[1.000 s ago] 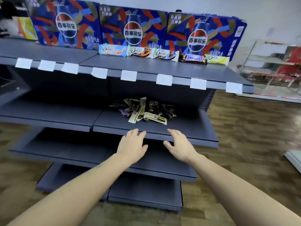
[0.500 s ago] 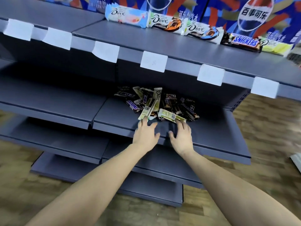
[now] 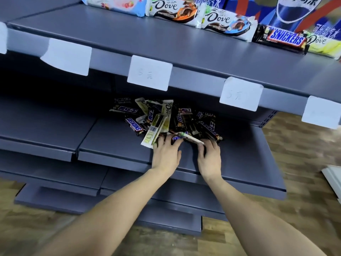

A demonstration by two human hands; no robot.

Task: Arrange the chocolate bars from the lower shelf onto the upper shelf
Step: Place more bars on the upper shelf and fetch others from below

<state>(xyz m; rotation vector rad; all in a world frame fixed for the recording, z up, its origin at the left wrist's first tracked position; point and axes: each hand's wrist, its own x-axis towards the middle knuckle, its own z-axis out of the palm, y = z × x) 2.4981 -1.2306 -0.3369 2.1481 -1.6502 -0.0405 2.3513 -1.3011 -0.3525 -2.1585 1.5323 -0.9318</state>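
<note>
Here the pile of chocolate bars (image 3: 166,119) lies on the lower shelf (image 3: 114,145); left hand (image 3: 166,154) touches its front edge, fingers extended; right hand (image 3: 209,156) pinches a pale bar (image 3: 190,138).

— What colours do the shelves carry?
— The upper shelf (image 3: 166,41) and lower shelf (image 3: 114,143) are slate grey, with white price tags (image 3: 149,72) along the front edge.
— And the bars?
— The heap (image 3: 166,119) mixes dark brown wrappers with blue lettering and pale green-and-white ones. Above, a Snickers bar (image 3: 280,38) is brown, blue and red beside white Dove bars (image 3: 227,24).
— Behind them?
— Blue, red and white cartons (image 3: 295,10).
</note>
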